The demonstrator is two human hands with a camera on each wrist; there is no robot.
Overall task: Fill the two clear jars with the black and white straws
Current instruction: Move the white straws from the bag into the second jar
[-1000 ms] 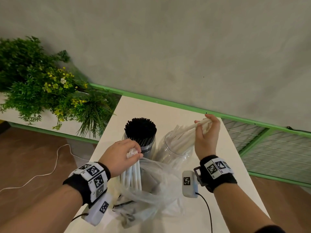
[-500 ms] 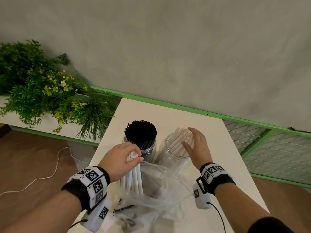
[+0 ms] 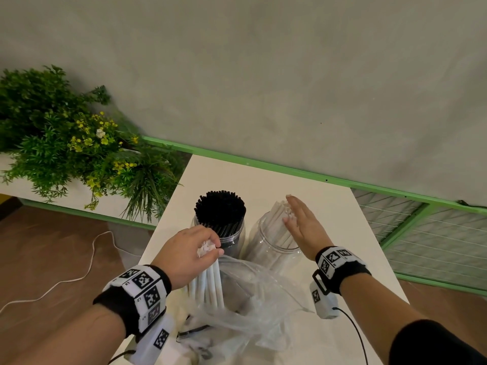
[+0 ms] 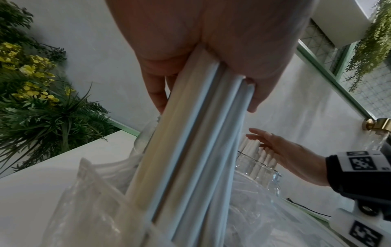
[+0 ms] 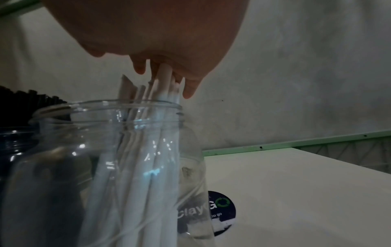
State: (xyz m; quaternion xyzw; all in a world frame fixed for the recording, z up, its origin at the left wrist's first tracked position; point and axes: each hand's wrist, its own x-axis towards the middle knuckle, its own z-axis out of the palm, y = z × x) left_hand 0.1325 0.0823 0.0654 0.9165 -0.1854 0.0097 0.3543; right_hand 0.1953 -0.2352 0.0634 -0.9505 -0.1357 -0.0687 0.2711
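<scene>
clear plastic jar, left: packed full with black straws, upright, their ends fanning above the rim; it stands on the white table just beside the second jar.

clear plastic jar, right: wide threaded mouth, partly filled with white straws that lean toward its far side and stick out above the rim; the right wrist view shows them bunched against one wall of the jar.

white straw bundle: long paper-white tubes, near upright, lower ends inside the crumpled clear plastic bag that lies on the near part of the table.

left hand: fingers and thumb curled round the top of the white straw bundle, gripping it from above; the left wrist view shows the bundle running down from the palm into the bag.

right hand: fingers straight and together, palm flat, laid on the tops of the white straws in the right jar; it grips nothing.
</scene>
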